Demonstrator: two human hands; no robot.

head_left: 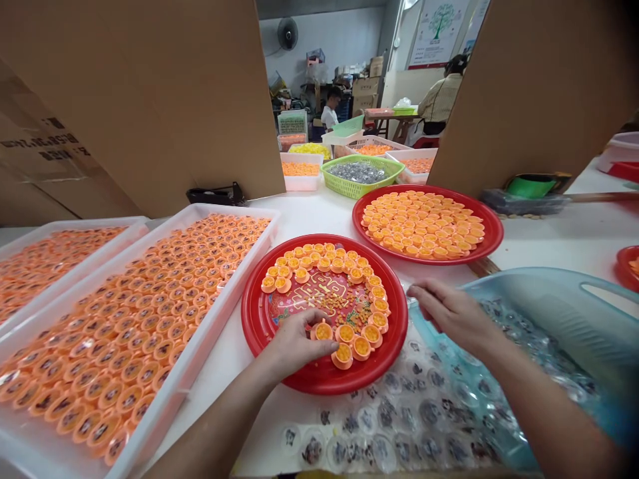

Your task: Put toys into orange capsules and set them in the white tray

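Observation:
My left hand [298, 342] reaches over the near left part of a red round tray [325, 382], its thumb and fingers closed round a small orange toy cup [323, 330] with yellow filling. More such cups stand in a ring on the tray, and small orange-brown bits [335, 306] lie scattered on its patterned middle. Just off the tray's right rim, my right hand [452, 313] is closed in a pinch; what its fingertips hold, if anything, is too small to make out. Below it, clear round discs with printed figures [384, 412] lie spread on the table.
A blue translucent basket [539, 283] holding clear pieces stands at right. Behind is another red tray [494, 233] of orange cups. White trays [200, 362] full of printed orange cups fill the left. Cardboard walls [150, 86] flank the table; a green basket [349, 189] sits between them.

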